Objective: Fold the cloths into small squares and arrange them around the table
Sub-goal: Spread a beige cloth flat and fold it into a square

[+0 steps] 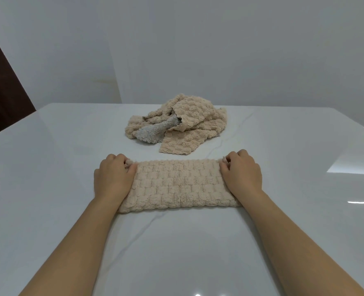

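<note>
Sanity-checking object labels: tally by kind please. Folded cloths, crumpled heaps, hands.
folded beige cloth: 1
crumpled heap: 1 (beige cloths, number unclear, plus a grey cloth)
hands: 2, left hand and right hand, each pinching one end of the folded cloth
Total: 4

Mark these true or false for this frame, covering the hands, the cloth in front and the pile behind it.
1. The left hand and the right hand each pinch a far corner of the front cloth. True.
2. The front cloth is already a small square. False: it is a long rectangle.
3. A crumpled pile lies farther back on the table. True.
4. The pile is all beige. False: a grey cloth shows in it.
</note>
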The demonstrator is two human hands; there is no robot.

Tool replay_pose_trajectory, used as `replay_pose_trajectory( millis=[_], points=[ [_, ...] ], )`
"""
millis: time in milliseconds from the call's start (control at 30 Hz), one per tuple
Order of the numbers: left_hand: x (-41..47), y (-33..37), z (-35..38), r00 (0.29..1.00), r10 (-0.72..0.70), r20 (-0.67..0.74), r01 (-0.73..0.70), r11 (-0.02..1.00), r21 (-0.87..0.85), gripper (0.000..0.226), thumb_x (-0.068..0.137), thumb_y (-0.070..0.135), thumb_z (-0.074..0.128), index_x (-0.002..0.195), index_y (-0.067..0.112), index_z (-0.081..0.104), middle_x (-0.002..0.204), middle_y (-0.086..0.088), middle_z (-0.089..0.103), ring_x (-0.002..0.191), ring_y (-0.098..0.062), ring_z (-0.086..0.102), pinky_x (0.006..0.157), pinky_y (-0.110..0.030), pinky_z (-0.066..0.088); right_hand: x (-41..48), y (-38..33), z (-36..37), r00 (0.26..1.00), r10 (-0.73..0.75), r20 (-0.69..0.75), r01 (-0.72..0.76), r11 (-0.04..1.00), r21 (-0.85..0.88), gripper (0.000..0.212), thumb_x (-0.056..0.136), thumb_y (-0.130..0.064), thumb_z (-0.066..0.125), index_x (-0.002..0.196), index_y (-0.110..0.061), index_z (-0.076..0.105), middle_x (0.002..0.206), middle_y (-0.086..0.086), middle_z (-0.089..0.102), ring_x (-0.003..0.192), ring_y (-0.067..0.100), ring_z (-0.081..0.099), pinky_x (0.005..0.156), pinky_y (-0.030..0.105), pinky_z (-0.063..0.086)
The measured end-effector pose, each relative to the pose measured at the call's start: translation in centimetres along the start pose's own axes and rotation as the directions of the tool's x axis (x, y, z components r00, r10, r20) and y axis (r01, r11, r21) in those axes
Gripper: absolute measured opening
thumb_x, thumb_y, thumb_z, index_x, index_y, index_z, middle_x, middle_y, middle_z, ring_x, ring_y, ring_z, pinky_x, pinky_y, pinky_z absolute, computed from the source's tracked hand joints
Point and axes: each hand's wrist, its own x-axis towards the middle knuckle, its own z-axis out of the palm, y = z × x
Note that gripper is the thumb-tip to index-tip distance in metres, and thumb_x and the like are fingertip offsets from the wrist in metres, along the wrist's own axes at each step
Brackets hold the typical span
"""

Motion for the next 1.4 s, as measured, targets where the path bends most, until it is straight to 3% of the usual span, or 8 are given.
replay_pose_trajectory(
  millis=[200, 367, 567, 767, 933, 1067, 1200, 1400],
  points=[
    [-0.2, 0.2, -1.3, 0.994, -0.001, 0.111, 0.032, 0.961, -0.274, 0.018, 0.093, 0.034, 0.06, 0.095, 0.018, 0.051, 0.083, 0.004, 0.057, 0.075, -0.015, 0.053, 0.067, -0.032, 0.043, -0.2, 0.1, -0.2, 0.998, -0.07, -0.011, 0.07, 0.97, 0.234, 0.008, 0.099, -0.026, 0.048, 0.101, -0.019, 0.045, 0.082, -0.004, 0.06, 0.075, 0.022, 0.055, 0.079, 0.039, 0.041],
    [0.1, -0.6, -2.7, 0.972, -0.029, 0.232, 0.118, 0.919, -0.377, 0.021, 0.086, 0.027, 0.072, 0.104, 0.026, 0.063, 0.093, 0.005, 0.06, 0.082, -0.008, 0.054, 0.068, -0.02, 0.039, 0.0, 0.9, -0.5, 0.999, 0.035, -0.013, -0.021, 0.818, 0.574, 0.029, 0.089, -0.016, 0.067, 0.116, -0.019, 0.057, 0.089, -0.003, 0.057, 0.074, 0.011, 0.053, 0.074, 0.026, 0.042],
    [0.1, -0.8, -3.3, 0.969, -0.066, 0.24, 0.16, 0.904, -0.397, 0.012, 0.081, 0.025, 0.077, 0.083, 0.017, 0.068, 0.081, 0.0, 0.066, 0.074, -0.016, 0.057, 0.063, -0.026, 0.043, 0.3, 1.2, -0.6, 0.998, 0.054, 0.012, -0.052, 0.832, 0.552, 0.006, 0.088, -0.018, 0.069, 0.088, -0.021, 0.064, 0.097, 0.002, 0.059, 0.083, 0.012, 0.054, 0.074, 0.022, 0.034],
    [0.0, -0.2, -3.6, 0.962, -0.135, 0.236, 0.268, 0.615, -0.742, 0.012, 0.089, 0.005, 0.064, 0.085, 0.017, 0.066, 0.08, 0.001, 0.063, 0.069, -0.009, 0.056, 0.052, -0.014, 0.045, 0.2, 1.2, -0.8, 0.995, 0.087, 0.041, -0.089, 0.685, 0.723, 0.01, 0.09, -0.014, 0.065, 0.087, -0.02, 0.058, 0.079, -0.006, 0.061, 0.068, 0.005, 0.053, 0.062, 0.013, 0.037],
    [0.1, -0.6, -3.6, 0.946, -0.172, 0.274, 0.321, 0.407, -0.855, 0.023, 0.093, -0.002, 0.054, 0.092, 0.016, 0.069, 0.085, -0.001, 0.068, 0.072, -0.01, 0.062, 0.057, -0.014, 0.051, 0.1, 1.0, -1.4, 0.995, 0.032, 0.091, -0.096, 0.465, 0.88, 0.02, 0.087, -0.004, 0.068, 0.095, -0.022, 0.066, 0.092, -0.002, 0.069, 0.084, 0.009, 0.063, 0.077, 0.021, 0.052],
    [0.2, -0.5, -3.4, 0.945, -0.187, 0.267, 0.321, 0.4, -0.858, 0.025, 0.093, -0.003, 0.053, 0.091, 0.016, 0.069, 0.089, -0.003, 0.069, 0.076, -0.011, 0.063, 0.068, -0.021, 0.053, 0.0, 1.1, -1.6, 0.99, -0.002, 0.14, -0.13, 0.348, 0.928, 0.02, 0.087, -0.001, 0.067, 0.101, -0.015, 0.072, 0.097, 0.005, 0.073, 0.089, 0.011, 0.067, 0.079, 0.022, 0.054],
    [0.0, 0.0, -3.3, 0.94, -0.224, 0.257, 0.328, 0.392, -0.859, 0.025, 0.095, -0.001, 0.051, 0.092, 0.015, 0.069, 0.087, -0.002, 0.069, 0.071, -0.008, 0.062, 0.06, -0.019, 0.052, -0.1, 1.0, -2.0, 0.988, -0.01, 0.154, -0.145, 0.289, 0.946, 0.011, 0.092, -0.002, 0.061, 0.093, -0.008, 0.07, 0.077, -0.003, 0.07, 0.067, 0.001, 0.064, 0.059, 0.014, 0.048],
    [0.0, 0.4, -3.1, 0.942, -0.249, 0.224, 0.316, 0.439, -0.841, 0.019, 0.096, 0.011, 0.05, 0.094, 0.018, 0.067, 0.086, 0.004, 0.065, 0.077, -0.01, 0.059, 0.067, -0.027, 0.047, -0.4, 0.7, -2.4, 0.981, 0.008, 0.192, -0.19, 0.197, 0.962, 0.017, 0.099, -0.012, 0.053, 0.093, -0.007, 0.068, 0.079, -0.002, 0.069, 0.068, 0.003, 0.065, 0.057, 0.016, 0.049]
  ],
)
